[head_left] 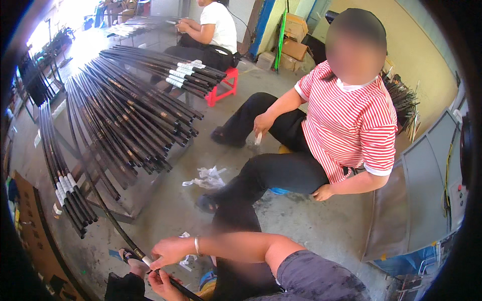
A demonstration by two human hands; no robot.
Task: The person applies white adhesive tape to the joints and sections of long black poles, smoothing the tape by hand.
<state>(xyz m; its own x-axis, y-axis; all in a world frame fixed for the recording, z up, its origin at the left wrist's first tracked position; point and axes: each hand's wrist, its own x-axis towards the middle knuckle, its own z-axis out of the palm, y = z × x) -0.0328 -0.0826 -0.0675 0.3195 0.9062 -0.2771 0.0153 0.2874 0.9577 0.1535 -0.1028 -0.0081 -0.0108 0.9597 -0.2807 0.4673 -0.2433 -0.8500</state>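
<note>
Where the view is read as a clock face with 12 at the top, the entries run as follows.

Item, 7 o'clock: one black rod (119, 231), slanting from the heap at 10 down to the lower edge, a white band (146, 261) about it. The right hand (173, 250) (a pale bracelet (197, 245) at its wrist) pinches the rod at the band between bent fingers. The left hand (163, 286), just beside it towards 6, has its fingers curled about the rod; whether the two hands touch cannot be told.

Item, 10 o'clock: a large fanned heap of dark rods (128, 118), nearer ends towards the centre; several on its upper side carry white bands.

Item, between 8 and 9: a smaller group of rods (65, 185), white-banded, lying side by side.

Item, near 8, close to centre: crumpled white scraps (207, 178) on the floor.

Item, 8, at the rim: a brown cardboard box (42, 241).

Item, between 2 and 3: a seated co-worker (346, 115) in a red-and-white striped shirt, one hand holding a small whitish thing (258, 138), the other lowered beside the thigh.

Item, near 12: a second co-worker (218, 25), white shirt, on a red stool (223, 90).

Item, 1 o'clock: stacked cartons (294, 50).
</note>
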